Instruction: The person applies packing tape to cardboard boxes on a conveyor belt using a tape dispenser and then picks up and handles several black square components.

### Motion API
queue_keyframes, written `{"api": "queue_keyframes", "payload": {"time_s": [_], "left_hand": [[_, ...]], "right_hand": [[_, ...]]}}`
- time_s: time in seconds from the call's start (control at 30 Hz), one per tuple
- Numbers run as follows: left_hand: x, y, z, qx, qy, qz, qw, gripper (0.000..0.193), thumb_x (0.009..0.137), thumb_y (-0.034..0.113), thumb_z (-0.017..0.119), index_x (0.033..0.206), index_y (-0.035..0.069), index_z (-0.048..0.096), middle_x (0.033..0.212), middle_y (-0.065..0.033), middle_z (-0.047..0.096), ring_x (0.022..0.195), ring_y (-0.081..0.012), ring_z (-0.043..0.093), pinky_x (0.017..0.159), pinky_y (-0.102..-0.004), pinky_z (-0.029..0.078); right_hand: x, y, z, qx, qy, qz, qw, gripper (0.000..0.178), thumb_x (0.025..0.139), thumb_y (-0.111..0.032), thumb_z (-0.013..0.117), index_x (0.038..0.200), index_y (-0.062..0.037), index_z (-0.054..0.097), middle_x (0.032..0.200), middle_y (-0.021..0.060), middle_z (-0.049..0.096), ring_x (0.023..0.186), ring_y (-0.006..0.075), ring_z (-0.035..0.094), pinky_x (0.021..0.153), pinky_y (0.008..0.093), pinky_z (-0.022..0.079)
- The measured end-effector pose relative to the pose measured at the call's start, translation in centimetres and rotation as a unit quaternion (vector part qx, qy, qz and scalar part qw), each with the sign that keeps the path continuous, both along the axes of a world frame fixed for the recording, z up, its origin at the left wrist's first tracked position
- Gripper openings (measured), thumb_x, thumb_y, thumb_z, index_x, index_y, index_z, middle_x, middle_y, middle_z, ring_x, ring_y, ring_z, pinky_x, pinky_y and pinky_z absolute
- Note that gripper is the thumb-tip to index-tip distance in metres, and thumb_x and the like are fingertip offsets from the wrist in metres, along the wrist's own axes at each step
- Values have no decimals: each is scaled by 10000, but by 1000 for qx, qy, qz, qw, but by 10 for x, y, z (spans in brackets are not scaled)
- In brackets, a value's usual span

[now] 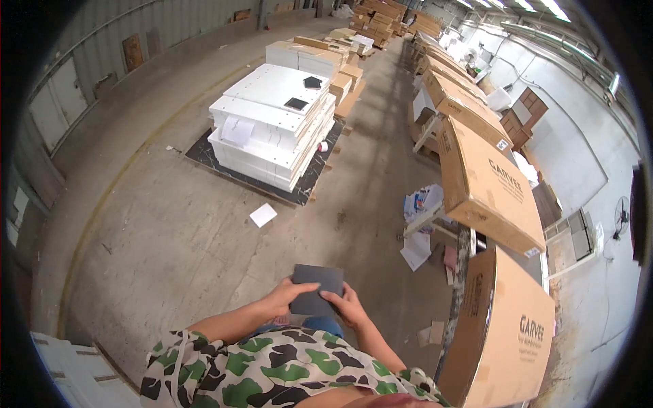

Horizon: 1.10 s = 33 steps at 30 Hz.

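A flat dark grey square piece [317, 274], its material not clear, is held in front of my body at the lower middle. My left hand [291, 294] grips its left edge with the thumb laid on top. On the right side my right hand [348, 304] clasps it, thumb also across the upper face. The fingers beneath the piece are hidden. Ahead, a pile of white panels [262, 102] rests on a black marble-patterned sheet [311, 193]; two small dark pieces [296, 104] lie on top of the pile.
Large cardboard cartons [491, 183] stand in a row along a line on the right, one carton [507, 333] close beside me. Papers [416, 250] lie on the floor near its legs, and a white sheet [263, 215] before the pile. White panels [75, 370] stand at lower left.
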State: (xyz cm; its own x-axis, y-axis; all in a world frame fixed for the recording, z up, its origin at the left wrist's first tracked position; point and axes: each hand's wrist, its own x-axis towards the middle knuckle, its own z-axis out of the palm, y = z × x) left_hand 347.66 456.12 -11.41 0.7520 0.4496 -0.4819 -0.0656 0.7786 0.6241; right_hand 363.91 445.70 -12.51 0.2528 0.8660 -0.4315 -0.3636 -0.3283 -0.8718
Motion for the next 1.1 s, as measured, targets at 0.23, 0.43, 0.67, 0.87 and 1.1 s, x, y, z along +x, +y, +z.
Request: {"api": "queue_keyframes", "payload": {"time_s": [0.23,0.43,0.67,0.87,1.1], "left_hand": [[153,151,-24,94,46,45,993,450,773,140,748,1143,-25,552,1067,-107,624,918,-185,625,791,-334,533],[190,274,-57,-22,80,270,959,385,805,151,714,1124,-17,580,1041,-121,640,864,-225,649,734,-362,548],[216,398,-92,24,168,484,858,426,766,146,756,1120,4,568,1005,-91,636,861,-219,631,724,-360,530],[272,497,-153,1,73,578,812,441,742,56,731,1151,14,572,1082,-80,624,978,-217,600,873,-347,474],[369,627,-169,-82,101,603,787,398,742,17,717,1118,31,590,1027,-61,646,924,-198,623,847,-315,497]], "right_hand": [[194,93,-42,-36,146,-166,975,401,894,-366,613,1095,-22,567,880,65,620,753,167,599,663,323,507],[356,233,-119,-99,-65,-42,992,326,887,-348,625,968,-33,605,755,46,607,627,145,580,569,303,498],[438,515,-130,19,-364,237,901,378,847,-309,654,983,43,632,673,48,603,610,118,549,568,284,457],[433,765,-141,125,-546,280,780,591,756,-445,702,1098,24,590,931,212,648,860,343,627,765,401,496],[393,980,-170,126,-649,380,647,939,705,-641,650,1347,-7,390,1249,324,468,1147,506,431,951,552,367]]}}
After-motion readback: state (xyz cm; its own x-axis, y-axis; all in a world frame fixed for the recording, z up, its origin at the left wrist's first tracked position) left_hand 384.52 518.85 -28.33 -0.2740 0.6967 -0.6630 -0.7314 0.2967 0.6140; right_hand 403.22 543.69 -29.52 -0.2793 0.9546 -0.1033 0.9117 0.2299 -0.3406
